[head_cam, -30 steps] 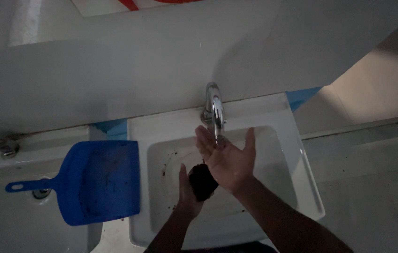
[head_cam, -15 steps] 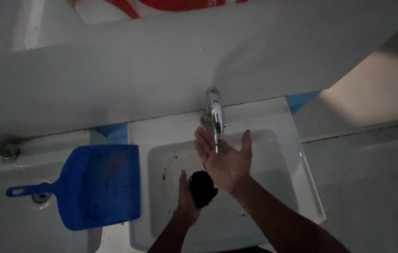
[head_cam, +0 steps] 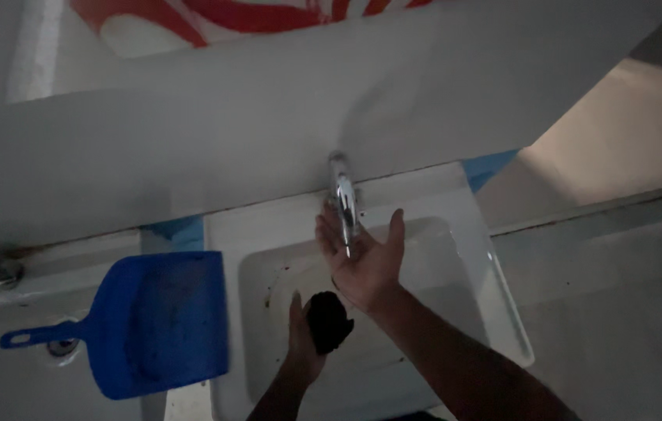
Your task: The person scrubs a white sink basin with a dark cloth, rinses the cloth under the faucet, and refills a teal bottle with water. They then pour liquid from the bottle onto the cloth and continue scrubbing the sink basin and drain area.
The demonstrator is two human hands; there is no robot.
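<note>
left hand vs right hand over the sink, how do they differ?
The left hand grips a dark clump; the right hand holds nothing. The left hand is curled and sits low in the white sink; the right hand is open, palm up, under the chrome faucet. Both are bare, over the basin.

Both forearms are bare — no sleeves, watch or rings show on the left hand (head_cam: 302, 331) or right hand (head_cam: 362, 261).

Head view, down onto sink (head_cam: 471, 257).
</note>
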